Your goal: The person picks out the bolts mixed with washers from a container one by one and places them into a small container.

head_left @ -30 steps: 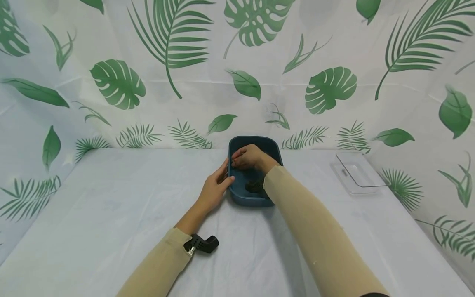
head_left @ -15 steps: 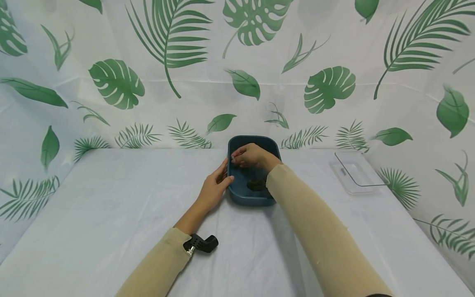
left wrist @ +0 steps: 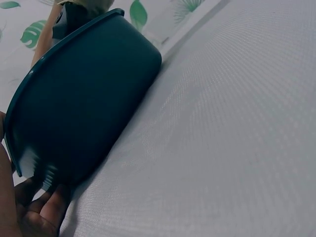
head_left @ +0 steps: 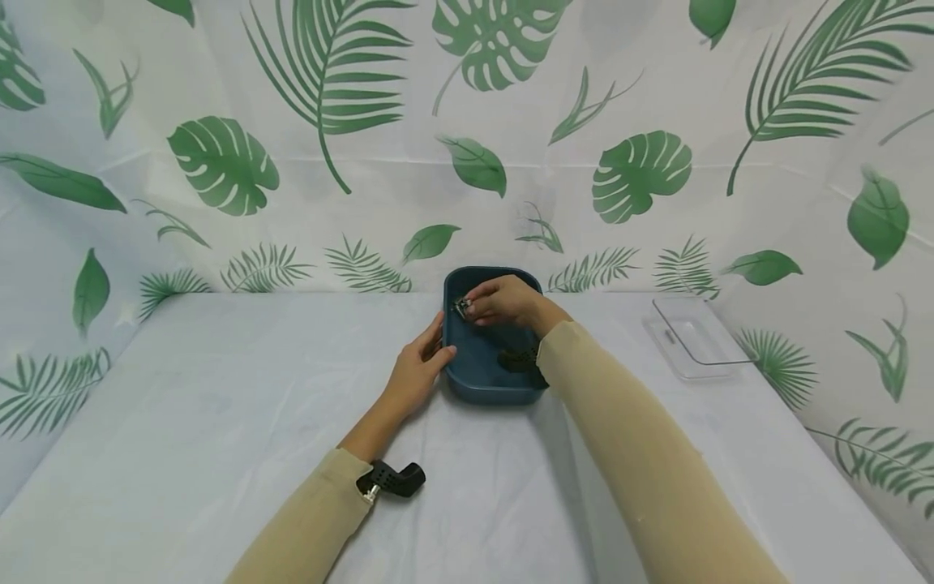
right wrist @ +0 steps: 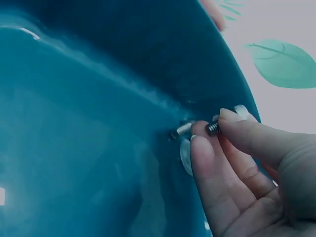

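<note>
A deep blue plastic basin [head_left: 492, 396] with rounded corners stands on the white-covered table, near the back. My left hand [head_left: 416, 369] grips its left side, thumb at the rim and fingers against the outer wall; in the left wrist view those fingers [left wrist: 52, 207] lie low on the wall. Inside the basin, my right hand [head_left: 507, 300] pinches small metal pieces [head_left: 461, 307] near the left wall. In the right wrist view one is a dark threaded screw [right wrist: 213, 129] between thumb and finger. A shiny metal cylinder [right wrist: 184, 129] shows right at the fingertips.
A clear plastic box [head_left: 696, 369] with a dark-edged clear sheet over it stands at the table's right side. A leaf-printed cloth [head_left: 365, 211] hangs behind the table. The right wrist's black camera mount [head_left: 518, 361] reaches into the basin.
My right hand has risen a little and moved right from the basin's left wall, bringing the metal pieces in its fingers into sight. The left hand keeps its grip on the basin.
</note>
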Available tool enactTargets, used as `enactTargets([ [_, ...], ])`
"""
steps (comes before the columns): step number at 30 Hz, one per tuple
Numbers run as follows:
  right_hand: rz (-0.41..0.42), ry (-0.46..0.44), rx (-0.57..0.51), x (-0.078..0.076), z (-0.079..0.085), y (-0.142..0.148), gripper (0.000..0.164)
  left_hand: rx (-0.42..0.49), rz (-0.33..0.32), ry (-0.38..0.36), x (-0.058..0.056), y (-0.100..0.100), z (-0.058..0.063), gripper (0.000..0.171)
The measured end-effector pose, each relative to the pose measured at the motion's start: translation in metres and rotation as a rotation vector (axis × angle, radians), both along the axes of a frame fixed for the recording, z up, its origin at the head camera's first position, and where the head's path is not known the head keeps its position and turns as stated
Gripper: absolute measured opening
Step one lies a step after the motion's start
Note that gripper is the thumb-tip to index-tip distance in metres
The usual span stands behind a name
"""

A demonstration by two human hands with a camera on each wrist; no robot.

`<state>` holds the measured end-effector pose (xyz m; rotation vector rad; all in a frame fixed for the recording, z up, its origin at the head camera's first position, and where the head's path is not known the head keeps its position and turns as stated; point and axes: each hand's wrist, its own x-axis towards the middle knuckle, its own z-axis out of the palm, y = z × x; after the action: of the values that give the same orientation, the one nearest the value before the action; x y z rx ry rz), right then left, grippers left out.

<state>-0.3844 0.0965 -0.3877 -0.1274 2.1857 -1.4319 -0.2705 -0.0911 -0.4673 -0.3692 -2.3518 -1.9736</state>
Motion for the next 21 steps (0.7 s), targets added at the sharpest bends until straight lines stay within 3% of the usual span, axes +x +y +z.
enactTargets([
  [13, 0.064, 0.028, 0.072, 0.007, 0.025, 0.037, 0.042, -0.008, -0.003, -0.011, 0.0, 0.0, -0.001, 0.062],
  [21, 0.05, 0.028, 0.083, 0.014, 0.036, 0.066, 0.041, -0.047, -0.004, 0.003, 0.001, 0.001, 0.0, 0.064],
])
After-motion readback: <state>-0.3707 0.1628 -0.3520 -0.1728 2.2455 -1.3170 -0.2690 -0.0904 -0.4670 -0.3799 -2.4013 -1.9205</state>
